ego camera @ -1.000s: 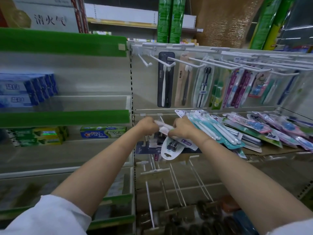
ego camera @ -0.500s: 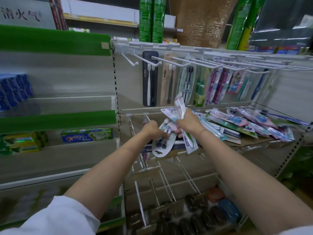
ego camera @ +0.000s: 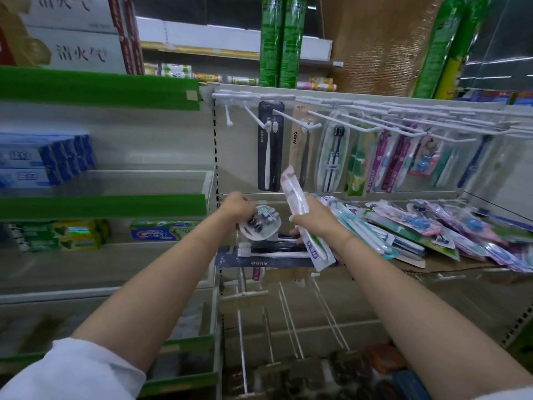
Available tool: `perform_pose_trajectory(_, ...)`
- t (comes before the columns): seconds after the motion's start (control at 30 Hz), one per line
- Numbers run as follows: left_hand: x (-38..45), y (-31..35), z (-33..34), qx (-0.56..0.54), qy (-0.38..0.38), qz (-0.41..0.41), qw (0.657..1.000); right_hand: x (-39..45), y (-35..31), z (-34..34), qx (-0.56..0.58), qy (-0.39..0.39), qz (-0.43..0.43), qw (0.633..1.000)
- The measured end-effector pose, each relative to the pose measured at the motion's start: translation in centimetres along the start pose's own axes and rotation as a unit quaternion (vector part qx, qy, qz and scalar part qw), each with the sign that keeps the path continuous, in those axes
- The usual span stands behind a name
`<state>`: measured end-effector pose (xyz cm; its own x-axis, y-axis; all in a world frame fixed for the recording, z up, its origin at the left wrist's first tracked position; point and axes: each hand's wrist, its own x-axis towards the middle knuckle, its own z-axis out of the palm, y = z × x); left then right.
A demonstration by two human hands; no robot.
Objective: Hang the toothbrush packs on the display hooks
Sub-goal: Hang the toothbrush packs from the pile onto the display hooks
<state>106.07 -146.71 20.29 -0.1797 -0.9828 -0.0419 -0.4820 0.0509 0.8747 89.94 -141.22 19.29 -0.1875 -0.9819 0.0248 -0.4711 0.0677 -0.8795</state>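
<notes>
Already, many packs hung on the far hooks, but the hooks at the far left looked bare. A big pile of packs lay on the shelf to the right, not yet hung. The right hand held a long white pack tight, top end tipped up toward the hooks. The left hand held a round clear pack just beside it. Most of the job looked left to do.
</notes>
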Motion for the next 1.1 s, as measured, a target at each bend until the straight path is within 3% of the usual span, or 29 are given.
perform_pose_trajectory(0.13, -1.4, 1.1, 0.2, -0.057, -0.007, 0.036, 0.998, -0.6, -1.5, 0.8, -0.01, -0.061, -0.08, 0.995)
perform_pose_trajectory(0.27, -3.0, 1.9, 0.2, -0.222, -0.04, 0.039, 0.973, -0.5, -2.2, 0.6, 0.089, -0.06, -0.095, 0.99)
perform_pose_trajectory(0.47, -4.4, 2.5, 0.1, -0.15, -0.087, 0.154, 0.973, -0.8, -2.9, -0.4, 0.228, -0.073, -0.071, 0.968)
perform_pose_trajectory(0.63, -5.3, 3.0, -0.1, -0.095, -0.01, 0.218, 0.971, -1.8, -3.6, -0.8, 0.247, -0.068, -0.099, 0.962)
perform_pose_trajectory(0.83, -6.4, 3.2, -1.1, -0.062, 0.147, 0.166, 0.973, -3.8, -4.1, -1.0, 0.187, -0.101, -0.101, 0.972)
perform_pose_trajectory(0.93, -6.9, 2.5, -1.7, -0.026, 0.156, 0.122, 0.98, -4.1, -4.5, -0.7, 0.172, -0.102, -0.093, 0.975)
perform_pose_trajectory(1.1, -7.6, 1.6, -2.9, -0.055, 0.185, 0.061, 0.979, -4.2, -5.2, 0.1, 0.169, -0.113, -0.092, 0.975)
